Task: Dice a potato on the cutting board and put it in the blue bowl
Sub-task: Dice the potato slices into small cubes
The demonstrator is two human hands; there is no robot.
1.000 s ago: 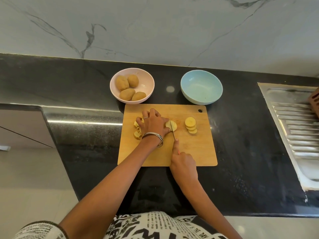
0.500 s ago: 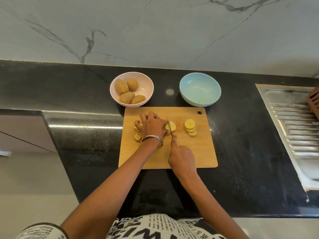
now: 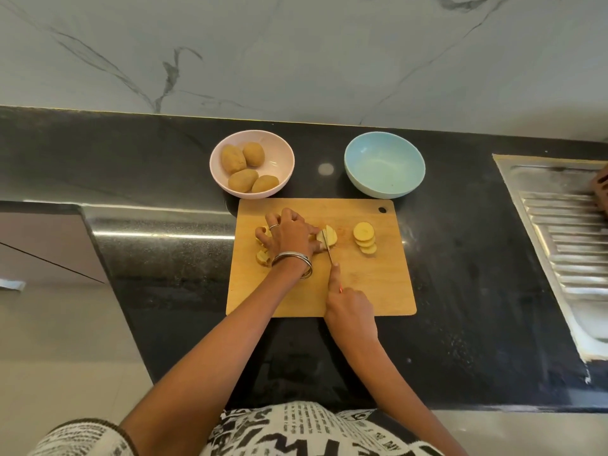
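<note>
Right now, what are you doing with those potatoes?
A person is cutting a potato on the cutting board. The left hand holds the potato piece steady while the right hand works the knife through it. Some round slices lie beside it. The blue bowl holds no potato yet.

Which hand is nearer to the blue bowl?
The right hand, though not by much. It grips the knife at the board's near edge, below the blue bowl. The left hand holds potato further left.
</note>
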